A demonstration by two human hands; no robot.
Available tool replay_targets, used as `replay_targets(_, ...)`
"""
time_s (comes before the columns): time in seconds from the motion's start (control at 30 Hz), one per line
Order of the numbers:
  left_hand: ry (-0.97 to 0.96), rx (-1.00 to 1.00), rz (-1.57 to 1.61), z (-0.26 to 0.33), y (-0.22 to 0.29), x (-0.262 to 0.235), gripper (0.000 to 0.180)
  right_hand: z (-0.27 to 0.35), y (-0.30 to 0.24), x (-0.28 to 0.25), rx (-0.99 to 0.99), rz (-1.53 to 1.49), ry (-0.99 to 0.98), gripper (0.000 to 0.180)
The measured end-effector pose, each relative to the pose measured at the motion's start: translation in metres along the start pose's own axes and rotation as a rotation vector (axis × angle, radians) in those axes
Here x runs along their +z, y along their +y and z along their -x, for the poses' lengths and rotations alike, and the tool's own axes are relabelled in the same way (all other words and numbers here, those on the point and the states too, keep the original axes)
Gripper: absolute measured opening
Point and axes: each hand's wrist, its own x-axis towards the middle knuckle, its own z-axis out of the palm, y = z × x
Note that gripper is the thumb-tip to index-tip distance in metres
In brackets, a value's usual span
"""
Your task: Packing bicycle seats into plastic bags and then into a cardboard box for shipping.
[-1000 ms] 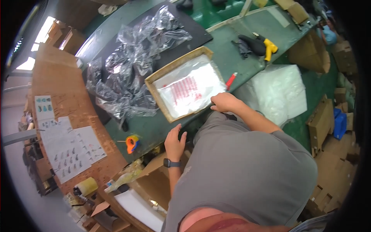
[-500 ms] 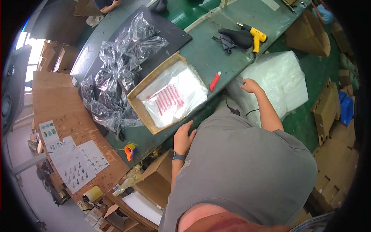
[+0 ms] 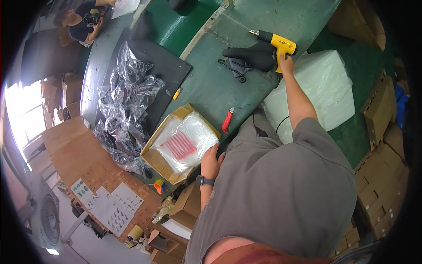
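A flat cardboard box [image 3: 157,159] wrapped in clear plastic film with red print [image 3: 185,144] lies at the near edge of the green table [image 3: 206,88]. My left hand [image 3: 211,162] rests on the box's near right corner, fingers spread. My right hand [image 3: 286,64] reaches far right and grips the handle of a yellow heat gun [image 3: 276,43]. A black bicycle saddle [image 3: 251,57] lies just left of the heat gun. A red utility knife [image 3: 227,120] sits between the box and the saddle.
Crumpled clear plastic bags [image 3: 125,105] pile over a black mat [image 3: 160,72] at the left. A white stack of plastic sheets [image 3: 327,92] stands at the right. Brown cartons [image 3: 382,110] line the right side. Another person [image 3: 81,22] works at top left.
My right hand left the box, swept right past the white stack and took hold of the heat gun. My left hand came up from the table edge onto the box's corner.
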Motion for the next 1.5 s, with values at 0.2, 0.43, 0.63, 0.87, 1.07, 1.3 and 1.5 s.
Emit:
replay_targets(0.2, -0.075, -0.039, -0.085, -0.033, 0.012, -0.008, 0.051, -0.015, -0.031, 0.015, 0.061, 0.18, 0.028, 0.075)
replay_targets(0.43, -0.046, 0.177, -0.155, -0.161, 0.026, -0.002, 0.047, 0.005, 0.007, -0.071, -0.046, 0.089, 0.242, 0.069)
replay_targets(0.63, 0.283, 0.487, -0.282, -0.331, 0.066, -0.006, 0.07, 0.15, 0.003, -0.19, 0.258, -0.585, -0.02, 0.04)
replay_targets(0.87, 0.177, 0.574, -0.646, -0.456, 0.089, 0.041, 0.067, 0.322, 0.079, -0.254, 0.323, -0.814, 0.159, 0.033)
replay_targets(1.07, 0.039, 0.454, -0.236, -0.431, 0.076, 0.064, 0.057, 0.365, 0.083, -0.268, 0.36, -1.2, 0.179, 0.018)
replay_targets(1.3, 0.506, 0.001, 0.419, -0.252, 0.032, 0.068, 0.059, 0.331, 0.075, -0.271, 0.314, -1.235, -0.123, 0.015)
replay_targets(1.5, 0.607, -0.312, 0.405, -0.182, -0.063, 0.132, 0.071, 0.324, -0.006, -0.238, 0.204, -0.995, -0.5, 0.019)
